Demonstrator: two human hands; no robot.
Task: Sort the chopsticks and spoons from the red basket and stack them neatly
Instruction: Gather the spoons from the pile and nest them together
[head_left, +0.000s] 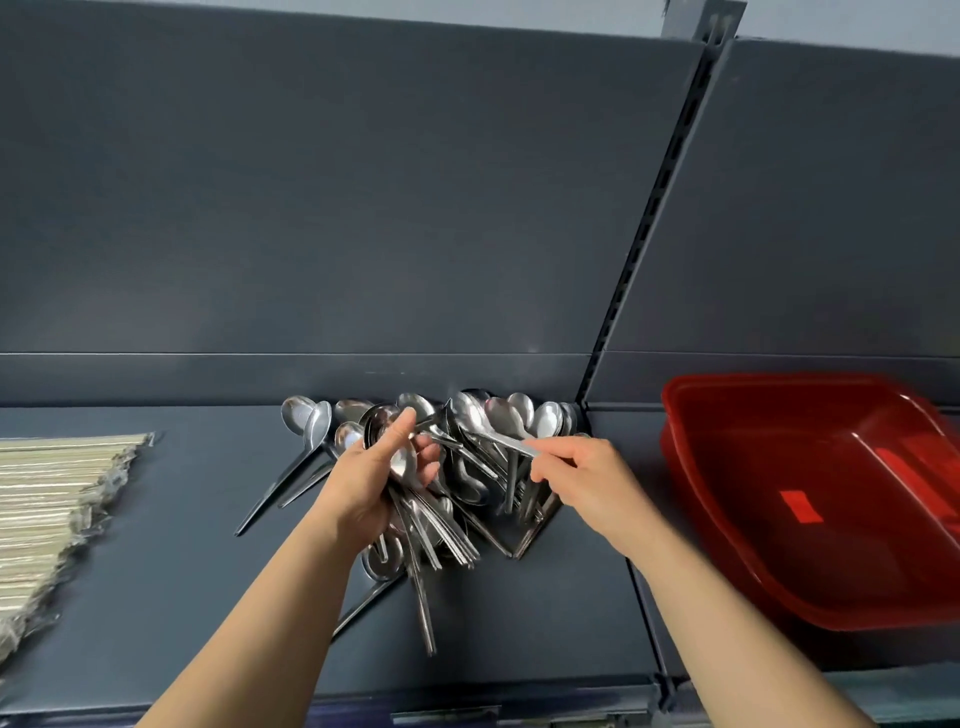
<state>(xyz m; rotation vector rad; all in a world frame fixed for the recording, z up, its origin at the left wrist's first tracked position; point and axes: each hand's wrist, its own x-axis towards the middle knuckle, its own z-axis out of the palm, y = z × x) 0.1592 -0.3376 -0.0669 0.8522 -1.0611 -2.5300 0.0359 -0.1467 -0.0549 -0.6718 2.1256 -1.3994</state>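
Observation:
A loose heap of steel spoons (498, 421) lies on the dark shelf (182, 519) against its back wall. My left hand (371, 478) grips a bundle of spoons (436, 530), bowls up by the fingers and handles fanning down toward me. My right hand (576, 475) pinches the handle end of a single spoon (498, 439) whose bowl points back into the heap. A stack of pale chopsticks (47, 499) lies at the left edge of the shelf. The red basket (810, 587) stands on the right, and I see nothing inside it but a red label.
A slotted upright post (649, 234) splits the shelf's back panel just right of the spoon heap. Two long-handled spoons (291, 467) lie apart to the left of the pile. The shelf's front edge (467, 701) runs below my forearms.

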